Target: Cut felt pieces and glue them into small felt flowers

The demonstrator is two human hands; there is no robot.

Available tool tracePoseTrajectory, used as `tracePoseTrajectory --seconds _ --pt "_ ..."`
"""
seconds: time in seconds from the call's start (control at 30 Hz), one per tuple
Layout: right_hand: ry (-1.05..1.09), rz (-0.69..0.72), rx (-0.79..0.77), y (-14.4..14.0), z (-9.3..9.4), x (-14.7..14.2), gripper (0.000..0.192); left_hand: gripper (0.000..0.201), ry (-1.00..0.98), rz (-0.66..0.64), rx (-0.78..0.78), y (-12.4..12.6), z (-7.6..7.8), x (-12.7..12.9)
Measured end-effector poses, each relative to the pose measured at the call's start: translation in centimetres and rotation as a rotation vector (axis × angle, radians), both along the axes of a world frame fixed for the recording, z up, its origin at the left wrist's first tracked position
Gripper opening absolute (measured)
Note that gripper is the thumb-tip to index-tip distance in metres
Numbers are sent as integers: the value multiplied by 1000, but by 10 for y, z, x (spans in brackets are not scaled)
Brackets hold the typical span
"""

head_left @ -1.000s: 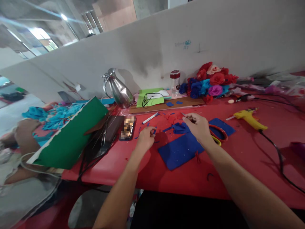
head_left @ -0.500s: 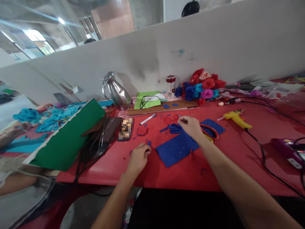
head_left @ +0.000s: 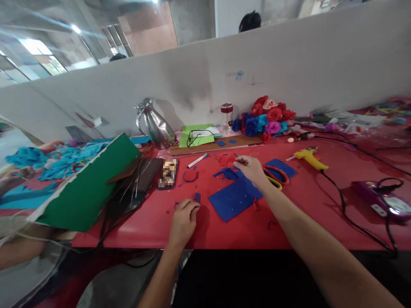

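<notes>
beyond the blue sheet stands a lidded jar, contents unclear. the sheet slants lengthwise away rightward on the tabletop. left of it, my left hand is narrow at a blue strip, grip uncertain; beyond it, my right hand pinches a thin piece.

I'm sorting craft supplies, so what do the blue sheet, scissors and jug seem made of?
Blue sheet: perhaps felt or foam, judging by its matte, even face; the look leaves it open. Scissors: the handles are likely smooth plastic, given their bright red and yellow; I can't make out the blades. Jug: polished metal, probably stainless steel, given its silvery, mirror-like reflections.
</notes>
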State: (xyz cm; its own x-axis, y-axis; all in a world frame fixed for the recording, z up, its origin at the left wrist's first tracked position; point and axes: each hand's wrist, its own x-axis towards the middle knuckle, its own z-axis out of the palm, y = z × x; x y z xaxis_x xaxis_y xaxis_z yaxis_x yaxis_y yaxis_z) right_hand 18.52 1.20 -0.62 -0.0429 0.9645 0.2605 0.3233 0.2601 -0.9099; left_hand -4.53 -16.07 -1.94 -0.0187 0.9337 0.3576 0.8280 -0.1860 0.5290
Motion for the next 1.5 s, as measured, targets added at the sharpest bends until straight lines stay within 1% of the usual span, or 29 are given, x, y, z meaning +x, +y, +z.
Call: tracePoseTrajectory --seconds 0.07,0.17,0.27,0.37,0.43,0.5,0.57,0.6,0.67,0.73,0.8,0.83,0.9,0.97,1.07,1.17,1.23,1.3,1.4,1.47,1.5 --pt "116 -35 -37 2 0 2 18 19 -3 4 34 2 1 0" --pt "200 -69 -62 5 1 7 19 15 -9 47 77 11 10 6" --pt "187 -71 -50 6 3 11 17 15 -26 64 103 28 22 17" --pt "83 -23 -28 2 5 8 15 17 -36 84 82 40 30 23" --pt "-41 100 -5 -6 6 2 14 27 -93 159 41 40 30 19" --pt "-183 294 43 -18 8 -7 15 34 -190 268 -3 35 27 10" --pt "-296 481 122 -33 10 -17 20 31 -263 342 -35 28 22 2" --pt "-335 552 168 -40 11 -22 23 30 -268 344 -45 25 19 0" --pt "-370 634 250 -51 12 -29 32 29 -200 276 -56 21 14 1" --pt "-367 652 281 -55 11 -32 38 35 -55 153 -65 22 10 10" --pt "-352 620 254 -53 10 -31 37 42 87 30 -76 26 6 21" --pt "-341 584 227 -50 9 -30 36 41 142 -28 -87 27 4 25" --pt "-310 488 168 -43 7 -26 31 38 217 -100 -103 23 0 27" --pt "-279 391 128 -37 5 -23 26 39 251 -120 -94 10 -3 20" --pt "-244 309 101 -33 3 -20 22 42 281 -121 -49 -27 -7 -4" --pt "-200 291 75 -34 1 -21 20 46 288 -40 20 -68 -9 -29" --pt "-183 298 61 -35 1 -22 20 48 289 52 63 -89 -10 -42" --pt "-178 302 52 -36 0 -23 21 48 314 109 95 -103 -10 -51" --pt "-169 289 43 -35 -2 -23 21 45 384 152 179 -119 -8 -63" --pt "-153 275 35 -32 -4 -23 22 33 438 200 276 -129 -4 -71" --pt "-141 267 32 -31 -5 -23 21 25 455 254 309 -132 -2 -74"
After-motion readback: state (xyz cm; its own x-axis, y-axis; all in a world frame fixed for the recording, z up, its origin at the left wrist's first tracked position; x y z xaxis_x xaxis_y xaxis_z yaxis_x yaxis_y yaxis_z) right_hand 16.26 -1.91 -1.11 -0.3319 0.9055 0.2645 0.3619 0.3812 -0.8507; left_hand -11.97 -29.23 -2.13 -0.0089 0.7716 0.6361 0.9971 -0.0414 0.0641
